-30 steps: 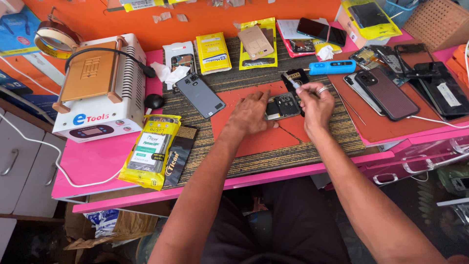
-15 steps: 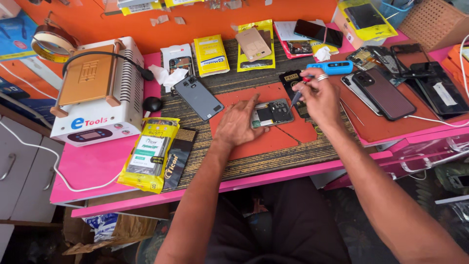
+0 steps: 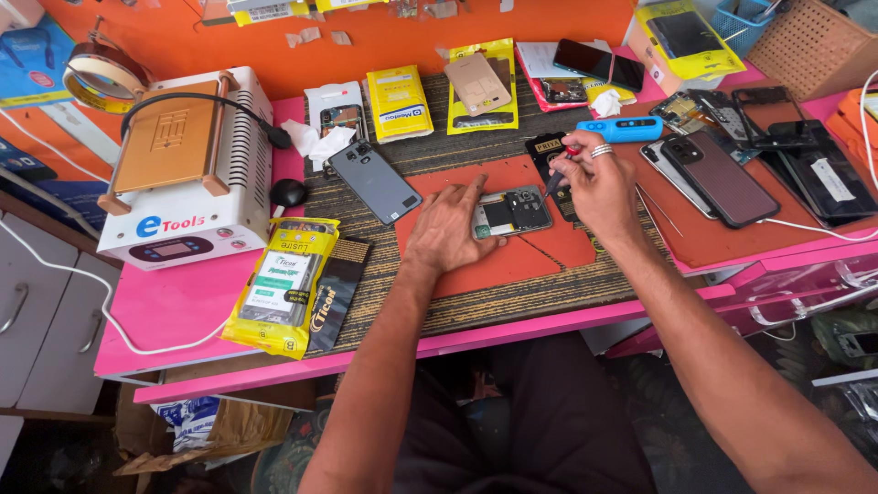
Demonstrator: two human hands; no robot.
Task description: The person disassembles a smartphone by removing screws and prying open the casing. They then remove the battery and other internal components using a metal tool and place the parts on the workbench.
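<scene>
An opened phone (image 3: 512, 212) with its inner board showing lies on an orange mat (image 3: 512, 252) on the pink workbench. My left hand (image 3: 450, 230) rests flat on the mat, fingertips touching the left end of the opened phone. My right hand (image 3: 593, 183), a ring on one finger, grips a small screwdriver (image 3: 558, 177) with a red and black handle; its tip points down at the phone's right edge.
A white heating machine (image 3: 187, 174) stands at left, a roll of tape (image 3: 101, 75) behind it. A grey phone (image 3: 374, 181) lies face down left of the mat. Yellow packets (image 3: 279, 285), a blue tool (image 3: 622, 129) and several dark phones (image 3: 722, 178) surround the mat.
The view has drifted a little. My right hand has lowered the screwdriver tip toward the opened phone, and my left hand has stayed against the phone's left end.
</scene>
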